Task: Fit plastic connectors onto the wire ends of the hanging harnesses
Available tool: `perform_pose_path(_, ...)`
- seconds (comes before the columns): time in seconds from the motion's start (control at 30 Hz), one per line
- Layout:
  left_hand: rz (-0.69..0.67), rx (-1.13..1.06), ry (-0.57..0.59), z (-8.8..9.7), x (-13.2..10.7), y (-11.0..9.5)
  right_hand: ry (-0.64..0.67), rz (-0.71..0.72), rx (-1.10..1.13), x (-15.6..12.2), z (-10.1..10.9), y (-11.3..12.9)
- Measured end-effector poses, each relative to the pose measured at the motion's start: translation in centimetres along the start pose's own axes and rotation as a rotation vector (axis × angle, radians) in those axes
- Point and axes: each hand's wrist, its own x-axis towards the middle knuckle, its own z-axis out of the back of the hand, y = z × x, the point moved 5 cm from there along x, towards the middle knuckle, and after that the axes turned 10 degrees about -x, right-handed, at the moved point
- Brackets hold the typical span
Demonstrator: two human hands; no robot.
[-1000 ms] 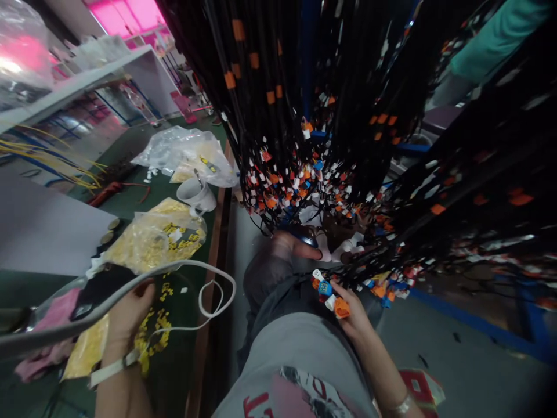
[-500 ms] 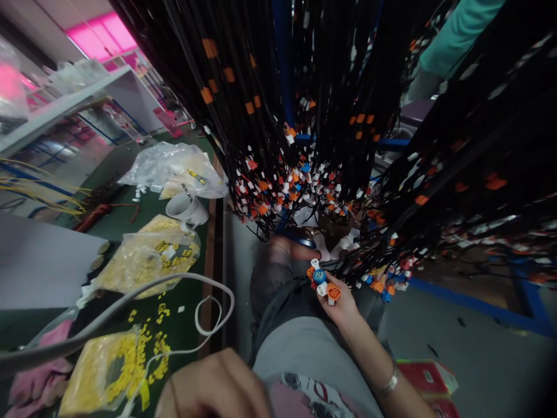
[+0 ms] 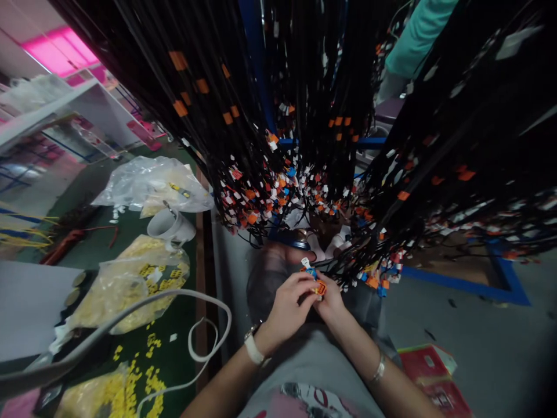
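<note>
My right hand point(image 3: 331, 300) is closed around a cluster of wire connectors low over my lap. An orange connector point(image 3: 321, 288), a blue connector point(image 3: 310, 271) and a white connector point(image 3: 306, 263) stick out of its grip. My left hand point(image 3: 289, 303), with a watch at the wrist, meets it from the left. Its thumb and fingertips are pinched together against the orange connector; whatever lies between them is too small to make out. Black cables point(image 3: 342, 267) run from the held connectors into the hanging bundle.
Thick black cable bundles point(image 3: 304, 87) with connector ends hang ahead. On the green table point(image 3: 174, 316) at left are bags of yellow plastic pieces point(image 3: 130, 273), a white mug point(image 3: 172, 226) and a grey cord point(image 3: 191, 293). A person's green sleeve point(image 3: 420, 40) shows behind. Red packets point(image 3: 429, 371) lie low right.
My left hand has moved from beside the table up and right to the connectors in my right hand. Its fingers now touch the cluster. The view has shifted slightly.
</note>
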Motion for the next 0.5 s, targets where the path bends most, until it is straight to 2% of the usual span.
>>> perform_pose_path(0.13,-0.186,0.204,0.021,-0.3,0.3,1.5,-0.105,-0.053,0.041,0.1,-0.1,-0.2)
perform_pose_path(0.27,-0.296,0.237,0.042,-0.5,0.3,2.5,-0.155,-0.057,0.057,0.2,-0.1,-0.4)
perform_pose_path(0.37,-0.270,0.187,0.043,-0.2,0.4,3.0,-0.166,-0.054,0.051,0.4,-0.1,-0.6)
perform_pose_path(0.5,-0.171,0.129,-0.030,0.6,0.3,3.9,-0.163,-0.044,0.030,0.6,-0.1,-0.8)
